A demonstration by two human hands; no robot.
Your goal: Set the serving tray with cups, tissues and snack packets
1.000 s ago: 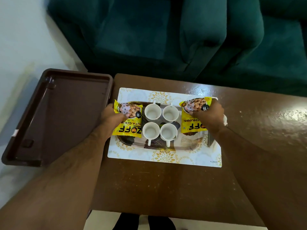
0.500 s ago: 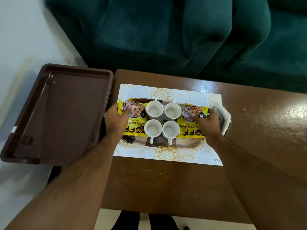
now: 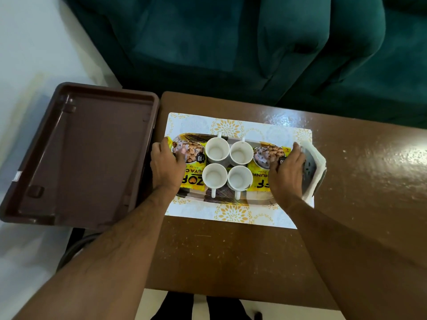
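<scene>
The patterned serving tray (image 3: 221, 200) lies on a white and gold placemat (image 3: 231, 214). Several white cups (image 3: 216, 150) stand in a square block at its middle, handles pointing away from one another. A yellow snack packet (image 3: 193, 151) lies flat at the tray's left end, and my left hand (image 3: 166, 168) rests on it with fingers curled over its edge. A second yellow packet (image 3: 268, 155) lies flat at the right end under my right hand (image 3: 286, 175). White tissues (image 3: 320, 162) sit at the far right end, just beyond my right hand.
The placemat lies on a glossy brown table (image 3: 231, 252). A large empty brown plastic tray (image 3: 92, 155) sits to the left, touching the table's edge. A dark green sofa (image 3: 231, 54) runs behind the table. Pale floor is at the left.
Both hands have lowered the two packets from an upright hold down flat into the tray, one on each side of the cups. The view has shifted slightly.
</scene>
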